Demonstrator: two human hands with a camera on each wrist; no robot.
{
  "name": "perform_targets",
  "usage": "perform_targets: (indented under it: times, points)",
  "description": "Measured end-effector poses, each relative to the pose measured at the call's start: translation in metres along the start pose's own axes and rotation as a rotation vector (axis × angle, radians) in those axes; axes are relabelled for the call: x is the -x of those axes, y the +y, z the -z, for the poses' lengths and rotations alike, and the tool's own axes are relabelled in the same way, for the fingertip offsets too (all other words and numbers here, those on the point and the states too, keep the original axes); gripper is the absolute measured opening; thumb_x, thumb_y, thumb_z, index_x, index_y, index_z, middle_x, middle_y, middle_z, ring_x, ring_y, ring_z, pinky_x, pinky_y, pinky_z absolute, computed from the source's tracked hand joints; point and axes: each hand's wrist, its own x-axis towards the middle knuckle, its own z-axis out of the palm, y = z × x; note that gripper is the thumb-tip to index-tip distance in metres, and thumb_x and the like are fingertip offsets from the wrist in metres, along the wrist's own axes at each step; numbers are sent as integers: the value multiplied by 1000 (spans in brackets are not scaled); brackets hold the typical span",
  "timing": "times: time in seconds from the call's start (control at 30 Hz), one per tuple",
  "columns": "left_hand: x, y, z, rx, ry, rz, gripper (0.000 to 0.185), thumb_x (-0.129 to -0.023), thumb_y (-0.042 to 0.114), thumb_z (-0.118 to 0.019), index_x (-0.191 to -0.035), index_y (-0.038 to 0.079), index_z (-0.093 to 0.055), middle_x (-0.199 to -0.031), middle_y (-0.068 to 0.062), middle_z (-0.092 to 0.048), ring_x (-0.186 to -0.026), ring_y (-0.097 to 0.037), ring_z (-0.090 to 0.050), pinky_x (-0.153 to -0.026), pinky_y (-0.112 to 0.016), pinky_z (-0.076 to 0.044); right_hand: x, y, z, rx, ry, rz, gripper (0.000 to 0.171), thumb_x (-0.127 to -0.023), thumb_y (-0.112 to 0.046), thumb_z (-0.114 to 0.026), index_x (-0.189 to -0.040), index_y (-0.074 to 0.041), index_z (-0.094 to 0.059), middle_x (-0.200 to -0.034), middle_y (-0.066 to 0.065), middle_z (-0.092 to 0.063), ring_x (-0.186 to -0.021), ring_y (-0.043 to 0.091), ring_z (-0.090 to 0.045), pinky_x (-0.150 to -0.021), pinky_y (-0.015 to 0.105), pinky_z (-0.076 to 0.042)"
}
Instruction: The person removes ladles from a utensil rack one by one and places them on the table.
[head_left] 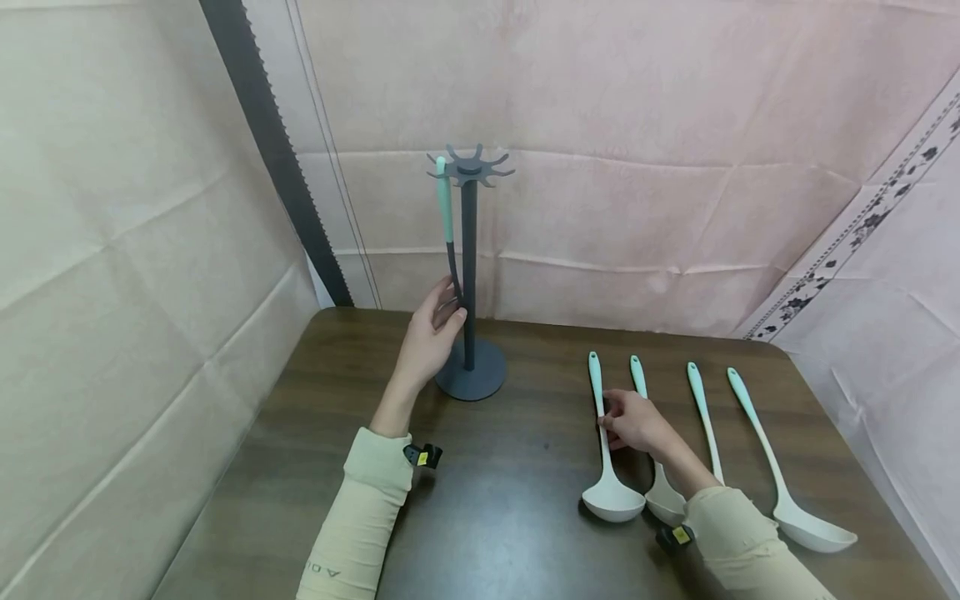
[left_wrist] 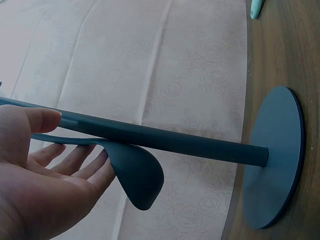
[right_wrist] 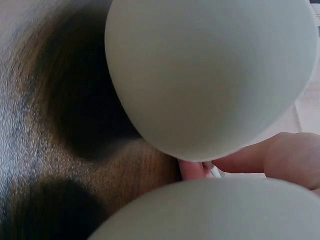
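A dark grey utensil stand with a round base stands at the back of the brown table. A teal-handled dark spoon hangs from its top hooks. My left hand lies with straight fingers under the spoon's neck and the thumb on the pole; the spoon's head hangs beside the palm. My right hand pinches the handle of the leftmost white ladle. In the right wrist view, two pale bowls fill the frame, with fingertips behind.
Three more white utensils with teal handle tips lie in a row to the right: a spoon, a thin one and a large ladle. Cloth-draped walls close in on the left, back and right. The table's right edge is near the last ladle.
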Motion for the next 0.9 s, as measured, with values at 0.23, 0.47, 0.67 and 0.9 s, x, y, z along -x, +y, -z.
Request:
perform_targets:
  times: [0.23, 0.47, 0.67, 0.9]
  points:
    - [2, -2, -1, -10, 1, 17, 60, -112, 20, -55, -167, 18, -32, -164, -12, -43, -148, -32, -46, -116, -45, -45, 2, 1, -3, 0, 0, -7, 57, -101, 3, -64, -151, 17, -40, -95, 18, -65, -70, 22, -70, -65, 40, -65]
    - [2, -2, 0, -9, 3, 13, 60, -112, 20, -55, -167, 18, -32, -164, -12, -44, -148, -32, -47, -116, -46, -45, 1, 2, -4, 6, 7, -7, 57, -101, 3, -65, -151, 16, -41, -94, 18, -64, -70, 22, -70, -64, 39, -65]
    - [2, 0, 0, -8, 0, -1, 60, -112, 19, -55, -167, 17, -32, -164, -14, -44, -148, -32, -47, -116, -46, -46, 0, 1, -3, -6, 10, -4, 56, -100, 3, -65, -150, 15, -42, -93, 18, -66, -70, 22, -71, -64, 40, -65]
    - [1, 1, 0, -5, 4, -6, 60, -112, 19, -55, -167, 16, -32, -163, -14, -45, -148, -33, -47, -116, -46, -46, 1, 2, 0, -1, 23, -20, 53, -100, 1, -67, -147, 13, -45, -92, 17, -66, -68, 23, -69, -62, 39, -65]
